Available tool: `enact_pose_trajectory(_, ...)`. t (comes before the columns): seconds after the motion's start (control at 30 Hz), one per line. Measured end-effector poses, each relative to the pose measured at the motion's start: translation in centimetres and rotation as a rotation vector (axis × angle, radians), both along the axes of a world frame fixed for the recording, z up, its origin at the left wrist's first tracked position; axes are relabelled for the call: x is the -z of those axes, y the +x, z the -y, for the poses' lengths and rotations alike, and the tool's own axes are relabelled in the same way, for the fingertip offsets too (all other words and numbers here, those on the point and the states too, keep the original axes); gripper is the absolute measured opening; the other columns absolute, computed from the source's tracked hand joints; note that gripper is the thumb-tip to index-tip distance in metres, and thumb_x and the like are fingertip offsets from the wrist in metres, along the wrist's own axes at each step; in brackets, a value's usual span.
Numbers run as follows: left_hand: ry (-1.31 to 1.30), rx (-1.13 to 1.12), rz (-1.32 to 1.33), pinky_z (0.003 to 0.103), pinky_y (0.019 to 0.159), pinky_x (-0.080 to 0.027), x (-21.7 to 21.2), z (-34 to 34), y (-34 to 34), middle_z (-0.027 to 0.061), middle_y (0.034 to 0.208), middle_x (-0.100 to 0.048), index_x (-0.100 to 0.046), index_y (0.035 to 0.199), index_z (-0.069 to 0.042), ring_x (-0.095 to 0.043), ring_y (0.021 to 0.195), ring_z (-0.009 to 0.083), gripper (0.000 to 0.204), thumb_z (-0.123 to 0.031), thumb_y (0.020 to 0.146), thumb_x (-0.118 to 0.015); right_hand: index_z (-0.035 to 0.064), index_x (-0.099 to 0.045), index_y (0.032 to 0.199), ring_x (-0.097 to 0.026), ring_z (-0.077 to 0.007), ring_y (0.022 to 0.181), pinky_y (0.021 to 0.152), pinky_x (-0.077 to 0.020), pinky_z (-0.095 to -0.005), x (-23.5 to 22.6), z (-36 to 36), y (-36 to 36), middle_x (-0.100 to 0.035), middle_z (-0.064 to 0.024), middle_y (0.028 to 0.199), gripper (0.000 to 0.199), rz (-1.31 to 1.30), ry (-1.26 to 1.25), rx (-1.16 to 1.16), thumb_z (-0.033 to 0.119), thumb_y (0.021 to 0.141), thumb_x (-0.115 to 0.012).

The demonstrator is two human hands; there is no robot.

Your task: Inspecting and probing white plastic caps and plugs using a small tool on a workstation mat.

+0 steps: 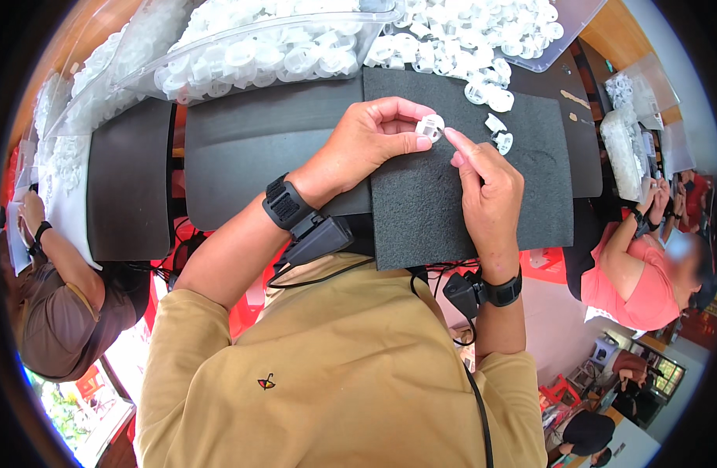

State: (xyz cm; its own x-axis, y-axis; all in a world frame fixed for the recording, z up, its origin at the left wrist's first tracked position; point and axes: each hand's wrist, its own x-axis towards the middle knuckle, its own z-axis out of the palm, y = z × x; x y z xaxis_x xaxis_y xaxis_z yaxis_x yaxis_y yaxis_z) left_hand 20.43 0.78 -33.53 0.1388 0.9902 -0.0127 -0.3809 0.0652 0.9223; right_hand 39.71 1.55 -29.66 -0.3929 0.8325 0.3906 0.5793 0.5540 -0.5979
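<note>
Between the thumb and fingers of my left hand [372, 140] is a small round white plastic part [429, 127], held above a dark foam mat [468, 210]. My right hand [487, 175] is just right of it, index finger extended with the tip at or very near the part's edge. The right thumb is close to that finger; whether something tiny sits between them I cannot make out. Two loose white plastic pieces [499, 134] lie on the mat to the right, with a few more round ones [489, 95] at its far edge.
A clear plastic bin [257, 66] full of white parts stands at the far left. Beside it, a heap of parts [460, 39] spills from a clear tray [565, 35]. Co-workers sit on both sides, one in a brown shirt [66, 320], one in pink [631, 273]. Cables [483, 405] hang from my wrist devices.
</note>
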Motion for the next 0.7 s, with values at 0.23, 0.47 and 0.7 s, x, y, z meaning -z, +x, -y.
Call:
enact_pose_trajectory(0.23, 0.011, -0.001, 0.000, 0.025, 0.087, -0.052, 0.1, 0.0, 0.1, 0.0076, 0.104, -0.068, -0.062, 0.113, 0.002, -0.064, 0.096, 0.0116, 0.031, -0.001, 0.084, -0.070, 0.0122, -0.071, 0.106, -0.059, -0.0290, 0.062, 0.057, -0.0459, -0.0368, 0.0, -0.1, -0.1, -0.057, -0.0113, 0.071, 0.026, 0.057, 0.046, 0.014, 0.002, 0.083, -0.063)
enact_pose_trajectory(0.47, 0.011, -0.008, -0.007, 0.025, 0.087, -0.053, -0.1, 0.1, 0.1, 0.0079, 0.104, -0.068, -0.063, 0.113, 0.002, -0.065, 0.095, 0.0114, 0.030, 0.000, 0.083, -0.070, 0.0113, -0.071, 0.106, -0.059, -0.0298, 0.062, 0.057, -0.0456, -0.0369, -0.3, 0.1, -0.1, -0.057, -0.0115, 0.072, 0.025, 0.075, 0.030, 0.007, 0.002, 0.084, -0.062)
enact_pose_trajectory(0.7, 0.045, -0.024, -0.067, 0.024, 0.083, -0.054, 0.0, 0.2, 0.3, 0.0072, 0.101, -0.069, -0.065, 0.110, 0.002, -0.065, 0.092, 0.0108, 0.029, 0.002, 0.082, -0.071, 0.0104, -0.069, 0.103, -0.060, -0.0311, 0.065, 0.057, -0.0467, -0.0398, -1.0, 0.3, -0.3, -0.058, -0.0106, 0.074, 0.024, 0.188, 0.100, 0.001, 0.002, 0.083, -0.060)
